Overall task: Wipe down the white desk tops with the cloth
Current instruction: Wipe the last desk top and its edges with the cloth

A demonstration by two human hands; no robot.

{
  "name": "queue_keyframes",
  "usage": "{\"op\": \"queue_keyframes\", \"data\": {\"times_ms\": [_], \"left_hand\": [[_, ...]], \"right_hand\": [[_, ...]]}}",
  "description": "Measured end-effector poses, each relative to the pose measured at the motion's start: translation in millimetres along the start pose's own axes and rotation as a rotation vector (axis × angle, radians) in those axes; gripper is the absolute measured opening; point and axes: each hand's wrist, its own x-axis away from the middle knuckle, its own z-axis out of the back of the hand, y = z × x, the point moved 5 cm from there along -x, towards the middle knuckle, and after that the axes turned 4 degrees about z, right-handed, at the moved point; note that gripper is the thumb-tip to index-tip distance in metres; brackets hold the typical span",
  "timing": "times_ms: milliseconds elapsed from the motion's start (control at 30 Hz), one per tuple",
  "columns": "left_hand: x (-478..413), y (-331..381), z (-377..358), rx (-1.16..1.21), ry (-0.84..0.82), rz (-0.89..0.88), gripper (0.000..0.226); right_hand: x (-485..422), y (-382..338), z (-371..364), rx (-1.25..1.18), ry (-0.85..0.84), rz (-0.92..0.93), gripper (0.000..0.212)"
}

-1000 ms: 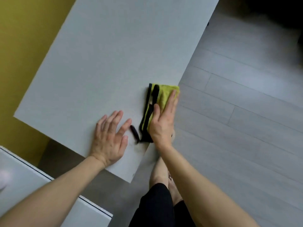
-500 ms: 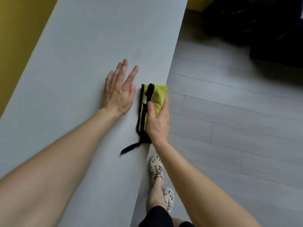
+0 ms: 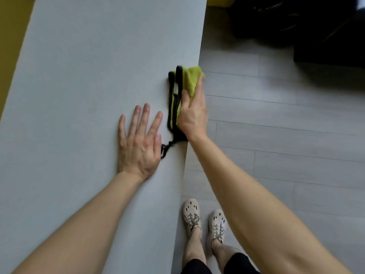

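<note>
Long white laminate desk top (image 3: 88,95), running away from the viewer, right edge over grey plank floor (image 3: 276,135). Left hand (image 3: 139,143) flat on the desk, palm down, fingers spread and straight. Right hand (image 3: 192,113) pressed on a folded yellow-green cloth with black trim (image 3: 189,80) at the desk's right edge, thumb on top, fingers extended along the outer side. A thin black cord from the cloth trails toward the left hand's thumb. Below the edge, two feet in pale perforated shoes (image 3: 204,220) on the floor. Dark objects, indistinct, top right. Yellow wall (image 3: 11,36) far left.
</note>
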Motion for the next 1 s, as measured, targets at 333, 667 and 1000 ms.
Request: {"op": "queue_keyframes", "data": {"times_ms": [333,667,1000], "left_hand": [[-4.3,3.3,4.6,-0.036,-0.037,-0.008,0.061],[-136.0,0.8,32.6,-0.076,-0.027,0.014,0.044],[-296.5,-7.0,-22.3,-0.101,-0.051,0.082,0.065]], "right_hand": [[-46.6,-11.4,1.0,-0.040,-0.057,0.029,0.072],[-30.2,-1.0,9.8,-0.127,-0.170,0.072,0.073],[-270.4,-37.2,0.3,-0.127,-0.117,0.080,0.073]]}}
